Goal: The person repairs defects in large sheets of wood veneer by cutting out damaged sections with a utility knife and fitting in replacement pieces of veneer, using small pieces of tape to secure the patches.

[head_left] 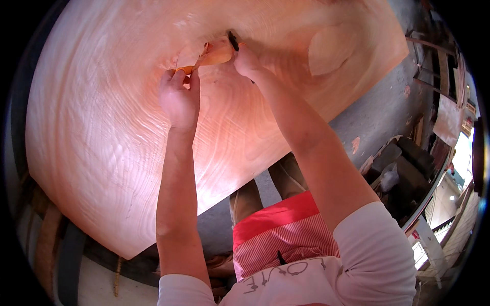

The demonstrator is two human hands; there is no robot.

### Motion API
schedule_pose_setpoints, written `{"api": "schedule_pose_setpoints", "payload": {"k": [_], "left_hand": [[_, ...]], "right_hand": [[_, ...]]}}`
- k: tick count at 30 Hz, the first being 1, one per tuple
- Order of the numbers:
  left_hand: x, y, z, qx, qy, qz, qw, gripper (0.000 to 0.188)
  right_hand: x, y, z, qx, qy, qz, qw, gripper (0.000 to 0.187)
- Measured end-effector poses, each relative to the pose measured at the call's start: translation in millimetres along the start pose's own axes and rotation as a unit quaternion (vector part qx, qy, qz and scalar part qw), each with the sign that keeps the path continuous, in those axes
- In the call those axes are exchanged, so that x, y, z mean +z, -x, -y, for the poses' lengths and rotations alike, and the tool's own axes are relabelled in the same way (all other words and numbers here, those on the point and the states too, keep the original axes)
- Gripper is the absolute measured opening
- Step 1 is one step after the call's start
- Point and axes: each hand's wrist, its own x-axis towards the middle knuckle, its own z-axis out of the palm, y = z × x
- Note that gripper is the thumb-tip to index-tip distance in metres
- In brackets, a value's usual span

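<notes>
Head view: curled orange strip (217, 55) over swirl-grained wooden sheet (117, 127)

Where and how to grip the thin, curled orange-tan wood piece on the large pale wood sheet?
Probably pinch the orange-tan wood piece at its left edge, thumb against fingers, from the person's near side. It looks thin and curled, and the left hand pinches it there; the right end lies close to the slim black tool in the right hand.
</notes>
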Motion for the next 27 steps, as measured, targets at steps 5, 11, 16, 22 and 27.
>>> {"api": "schedule_pose_setpoints", "payload": {"k": [5, 11, 16, 22, 27], "left_hand": [[7.5, 14.9, 12.1, -0.066, 0.042, -0.023, 0.997, 0.006], [10.8, -1.7, 53.2, 0.088, -0.272, -0.167, 0.944, 0.028], [64.2, -48.6, 13.8, 0.13, -0.079, 0.052, 0.987, 0.036], [131.2, -60.1, 28.0, 0.117, -0.244, 0.128, 0.954, 0.022], [124.8, -68.1, 4.7, 0.071, -0.317, 0.192, 0.926, 0.02]], "right_hand": [[-4.2, 0.9, 2.7, 0.017, -0.01, 0.014, 1.0, 0.024], [-6.1, 4.2, 7.6, 0.011, -0.018, 0.017, 1.0, 0.022], [-1.1, 1.6, -7.0, -0.004, -0.023, 0.015, 1.0, 0.019], [11.4, -11.3, -9.7, 0.012, -0.156, 0.053, 0.986, 0.026], [12.3, -7.1, -10.8, -0.003, -0.063, 0.027, 0.998, 0.027]]}}
